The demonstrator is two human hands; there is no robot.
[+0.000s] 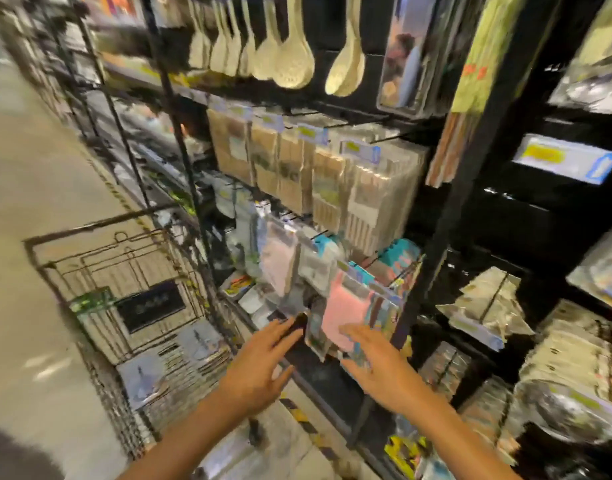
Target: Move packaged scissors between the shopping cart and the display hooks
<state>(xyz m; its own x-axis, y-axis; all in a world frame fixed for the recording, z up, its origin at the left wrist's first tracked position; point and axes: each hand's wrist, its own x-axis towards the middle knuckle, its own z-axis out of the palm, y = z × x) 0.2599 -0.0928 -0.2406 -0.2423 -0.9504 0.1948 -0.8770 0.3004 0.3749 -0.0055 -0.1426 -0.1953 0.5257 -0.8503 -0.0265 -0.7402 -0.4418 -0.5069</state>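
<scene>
- My left hand (263, 362) reaches toward the lowest row of hanging packets, fingers straight and slightly spread. The fingertips look to touch a dark edge beside a grey packet (316, 329); blur hides whether they grip anything.
- My right hand (380, 365) is open, fingers spread, lying against the bottom of a pink packet (344, 315) hanging at the front of its display hook (394, 271). It pinches nothing that I can see.
- The packaged scissors I can make out lie flat in the wire shopping cart (55, 268) to my left: several grey carded packs (199, 339) stacked on its floor. Whether the hanging packets also hold scissors is too blurred to tell.
- Risk: neither hand has a firm hold, so a nudged packet could slide off its hook and drop to the floor.
- Risk: the picture smears as my head moves, so I may misjudge the hook tip and miss the card's hole.
- Risk: the packets hang crowded, touching one another, so pulling one may drag its neighbour loose.
- Risk: the cart stands just beside the rack, and a swinging elbow could knock it.
</scene>
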